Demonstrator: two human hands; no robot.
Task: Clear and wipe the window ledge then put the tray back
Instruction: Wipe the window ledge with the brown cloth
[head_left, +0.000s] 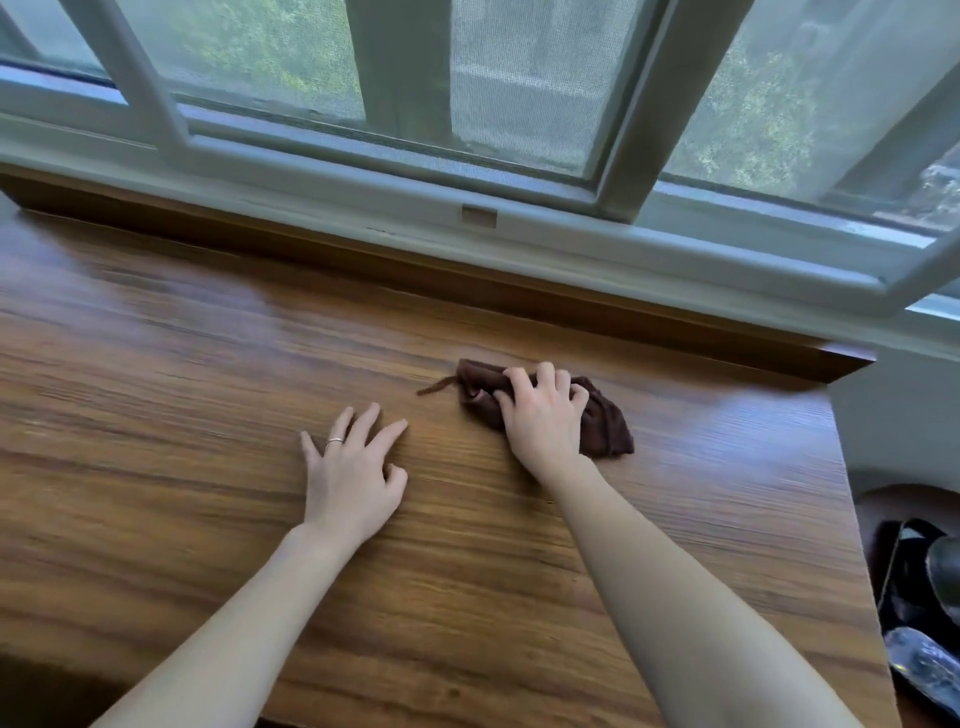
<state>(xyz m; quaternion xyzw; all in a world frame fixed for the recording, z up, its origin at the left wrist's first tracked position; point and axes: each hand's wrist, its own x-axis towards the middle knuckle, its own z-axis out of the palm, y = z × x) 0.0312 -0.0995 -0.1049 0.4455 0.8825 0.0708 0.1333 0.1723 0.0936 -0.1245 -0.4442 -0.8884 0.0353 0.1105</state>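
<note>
My right hand (543, 415) presses down on bunched brown cloth (602, 421), fingers curled over it, on wooden ledge (208, 364) near right end. Cloth's long axis runs diagonal, far-left to near-right. Unwiped stretch probably leftward. Left hand (353, 467) flat, fingers spread, bracing just beside. Tray not visible.

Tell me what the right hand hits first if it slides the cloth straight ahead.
Likely the raised wooden strip below the window frame. The ledge between the cloth under the right hand and that strip looks free.
</note>
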